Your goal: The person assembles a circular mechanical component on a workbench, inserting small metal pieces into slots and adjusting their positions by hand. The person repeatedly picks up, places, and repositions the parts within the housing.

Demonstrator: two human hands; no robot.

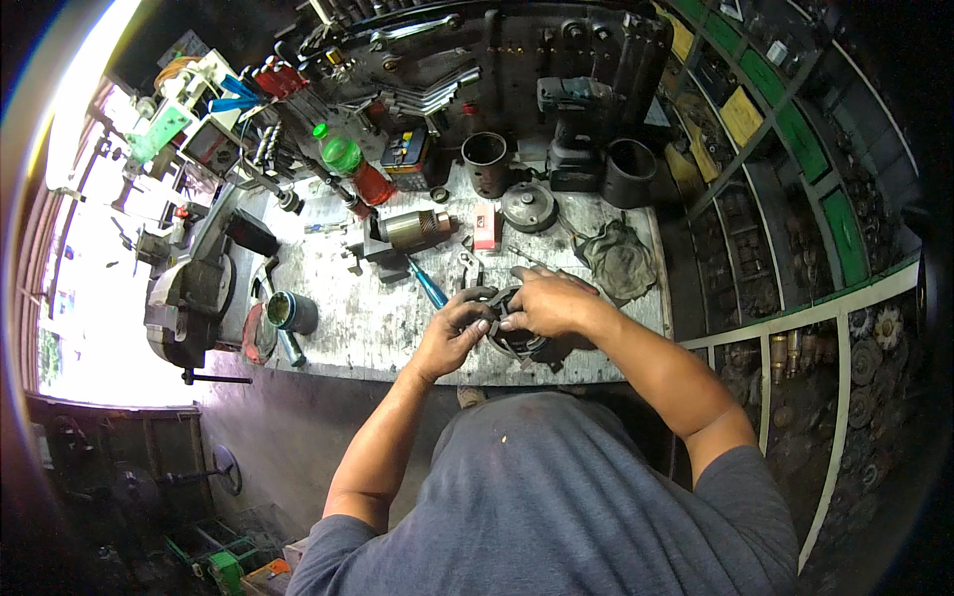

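Note:
Near the front edge of the bench, a dark round metal part point(517, 345) lies between my two hands. My left hand point(457, 333) is closed on its left side, thumb and fingers pinching at the rim. From the right, my right hand point(552, 306) reaches over its top with bent fingers pressed onto it. My fingers cover much of the part, so its inner detail is hidden. A tool with a blue handle point(428, 285) lies just beyond my left hand. Farther back, a motor armature point(415, 230) with a copper-coloured end rests on its side.
A bench vise point(184, 303) stands at the left, near an open can point(290, 312). At the back are a green-capped bottle point(358, 169), a metal cylinder point(485, 164), a round metal cover point(529, 207) and a cordless power tool point(573, 139). A dirty rag point(619, 260) lies right.

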